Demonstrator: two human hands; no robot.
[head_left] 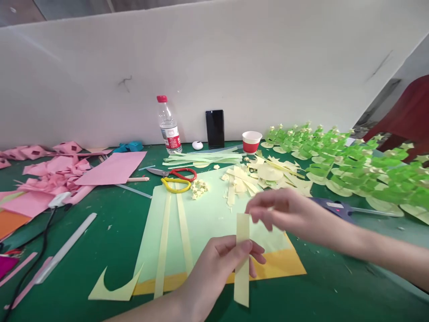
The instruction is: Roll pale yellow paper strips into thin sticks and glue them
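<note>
A: How are the fingers set?
B: The left hand (223, 261) pinches a pale yellow paper strip (241, 275), thumb across its front, other fingers behind. The right hand (290, 208) is loosely curved, with a gap between thumb and forefinger; its tips are beside the strip's top corner, but I can't tell whether they touch.

A: Where is that strip?
B: Held up lengthwise, seen against the near edge of the mint sheet (214, 219), right of that sheet's middle.

A: Any advice on handling it?
B: I'd pinch lightly, since thin paper probably creases under a hard thumb. Support it close to where the free fingers work, take the top by its edges, and keep the strip straight.

A: And farther out?
B: 2 long strips (164, 237) lie over the sheet's left part, and small paper stars (199, 189) sit towards its far edge. Scissors (166, 174) overlap its far left corner, paper scraps (273, 170) heap at its far right, and a glue gun (330, 205) lies to its right. Past its far edge stands a bottle (169, 129).
</note>
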